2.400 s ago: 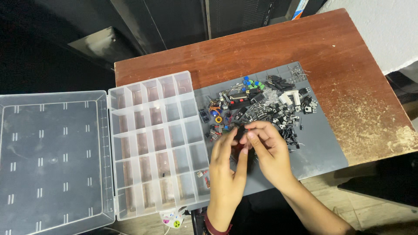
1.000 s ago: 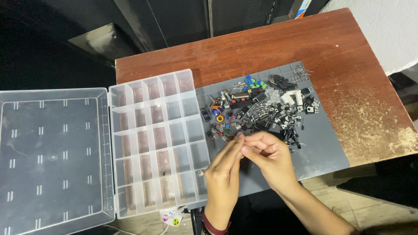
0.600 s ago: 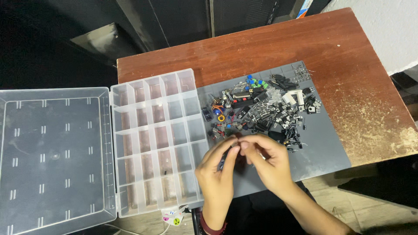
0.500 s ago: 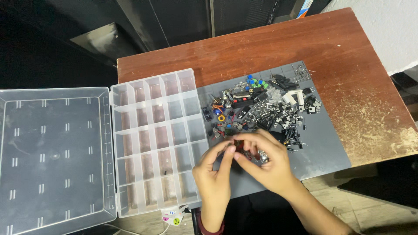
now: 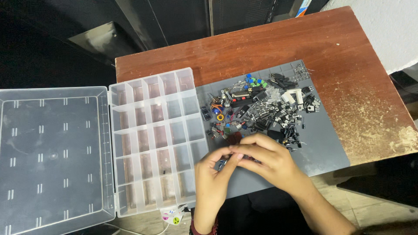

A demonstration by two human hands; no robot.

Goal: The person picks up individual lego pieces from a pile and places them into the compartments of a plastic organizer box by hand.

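A: Start wide: a reddish wooden worktop (image 5: 348, 48), worn pale at its right edge, carrying everything.

B: And hanging off its left end, a clear plastic organiser box (image 5: 152, 139) with its flat lid (image 5: 52, 152) swung fully open, so all the little compartments lie exposed. Most look bare; one holds a tiny dark speck.

A: Next down, the grey mat (image 5: 324, 143) beside the box, which likely keeps small parts from rolling away.

B: On it, a heap of electronic components (image 5: 261, 106): black ones, blue and green caps, wire legs everywhere, spread loosely so each can be picked out.

A: Now the hands, meeting just below that heap.

B: Left hand (image 5: 213, 176) and right hand (image 5: 272, 161) are touching, fingertips pinched together over a small dark part (image 5: 224, 164) above the mat's near edge. Each grip is nearly closed, but which hand truly holds it, I cannot tell.
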